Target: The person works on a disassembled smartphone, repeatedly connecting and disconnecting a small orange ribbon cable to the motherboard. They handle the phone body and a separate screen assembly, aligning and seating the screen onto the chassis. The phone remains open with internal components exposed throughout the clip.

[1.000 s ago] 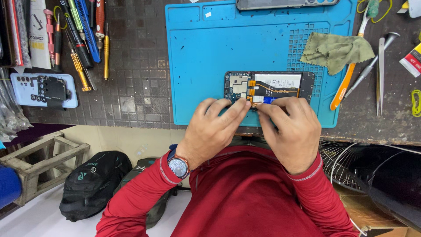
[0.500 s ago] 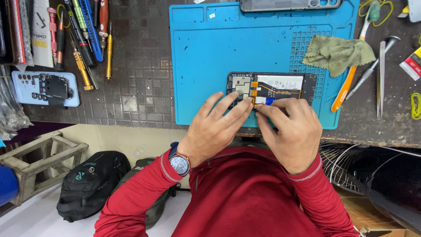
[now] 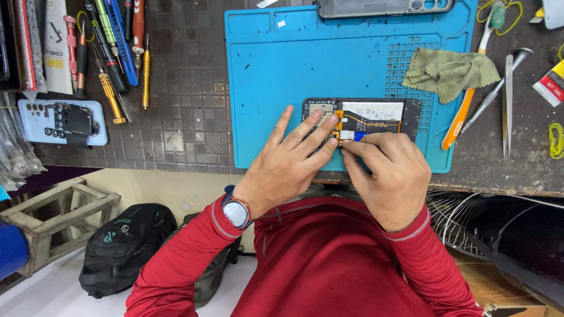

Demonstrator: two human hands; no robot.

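An opened phone (image 3: 376, 116) with its back cover off lies on the blue work mat (image 3: 282, 70), showing a white battery and orange flex cables. My left hand (image 3: 291, 161) rests flat with its fingertips pressing the phone's left end. My right hand (image 3: 390, 173) is curled at the phone's near edge, its fingertips pinched at a small blue tab on the flex cable. A watch sits on my left wrist.
Screwdrivers (image 3: 111, 47) lie at the back left, with a pale blue phone cover (image 3: 61, 122) below them. A green cloth (image 3: 449, 70), an orange pry tool (image 3: 458, 120) and tweezers (image 3: 507, 100) lie right of the mat. Another phone (image 3: 385, 7) sits at the mat's far edge.
My left fingers have spread and flattened over the phone's left end. My right fingertips stay at the blue tab.
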